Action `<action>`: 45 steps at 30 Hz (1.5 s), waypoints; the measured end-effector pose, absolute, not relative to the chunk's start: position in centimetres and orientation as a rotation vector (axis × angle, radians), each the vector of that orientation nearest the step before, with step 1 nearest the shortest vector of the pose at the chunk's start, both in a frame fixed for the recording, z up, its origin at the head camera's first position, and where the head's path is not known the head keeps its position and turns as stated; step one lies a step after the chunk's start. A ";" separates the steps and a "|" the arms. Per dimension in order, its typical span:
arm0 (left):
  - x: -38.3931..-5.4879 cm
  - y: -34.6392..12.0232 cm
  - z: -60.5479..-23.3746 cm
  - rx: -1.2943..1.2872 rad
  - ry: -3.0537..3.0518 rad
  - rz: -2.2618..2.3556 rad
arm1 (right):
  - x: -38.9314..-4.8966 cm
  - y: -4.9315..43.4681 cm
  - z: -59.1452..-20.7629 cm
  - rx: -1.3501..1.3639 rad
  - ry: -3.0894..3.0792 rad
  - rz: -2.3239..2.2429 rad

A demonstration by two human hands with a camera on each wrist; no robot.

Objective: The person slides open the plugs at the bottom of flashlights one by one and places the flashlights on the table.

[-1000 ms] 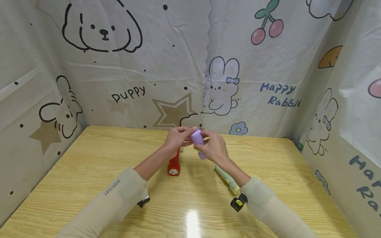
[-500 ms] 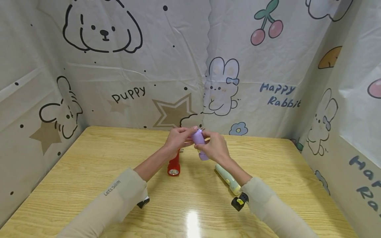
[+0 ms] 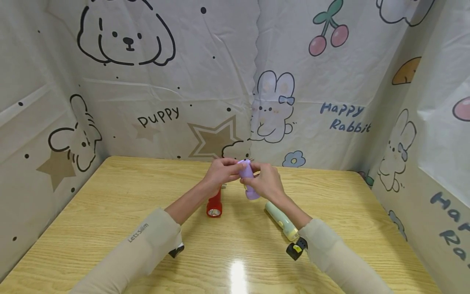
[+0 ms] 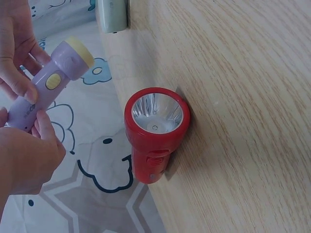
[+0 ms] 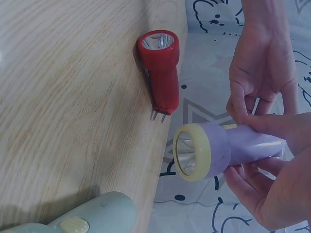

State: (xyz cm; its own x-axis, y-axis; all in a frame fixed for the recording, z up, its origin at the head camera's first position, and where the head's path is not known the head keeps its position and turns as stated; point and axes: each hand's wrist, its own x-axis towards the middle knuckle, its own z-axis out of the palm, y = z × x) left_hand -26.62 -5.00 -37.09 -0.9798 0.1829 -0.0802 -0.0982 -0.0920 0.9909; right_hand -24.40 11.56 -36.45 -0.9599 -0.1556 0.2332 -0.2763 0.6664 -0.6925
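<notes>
Both hands hold a purple flashlight [image 3: 247,171] with a pale yellow rim, above the table's far edge. Its lens end tilts down toward me, and thin metal prongs show faintly at its upper tail end in the head view. My left hand [image 3: 219,171] pinches the tail end, thumb on its side. Around the body, the fingers and thumb of my right hand [image 3: 268,181] grip it. A yellow switch [image 4: 53,81] shows on its side in the left wrist view. The right wrist view shows the clear lens [image 5: 185,153] facing the table.
A red flashlight [image 3: 214,206] lies below my left hand, lens toward me, with metal prongs at its tail [image 5: 158,115]. A pale green flashlight [image 3: 280,220] lies under my right forearm. Behind the wooden table [image 3: 147,179] hangs a printed cloth [image 3: 220,81].
The purple flashlight has shifted slightly right and its lens end lower. My left thumb has slid from the top of the tail onto its side. The other flashlights have stayed put.
</notes>
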 end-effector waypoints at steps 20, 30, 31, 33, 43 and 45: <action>-26.7 -4.8 -37.3 0.070 1.999 2.108 | -24.6 11.8 -36.5 0.376 -2.761 1.121; -26.5 -4.7 -37.3 0.032 1.978 2.102 | -24.7 11.7 -36.4 0.324 -2.788 1.141; -26.5 -4.7 -37.3 0.028 1.973 2.103 | -24.7 11.6 -36.4 0.321 -2.789 1.143; -26.5 -4.7 -37.3 0.021 1.961 2.103 | -24.7 11.6 -36.4 0.317 -2.790 1.147; -26.6 -4.7 -37.5 0.001 1.912 2.095 | -24.7 11.5 -36.5 0.311 -2.799 1.160; -26.7 -4.6 -37.6 0.005 1.908 2.097 | -24.8 11.5 -36.6 0.311 -2.800 1.150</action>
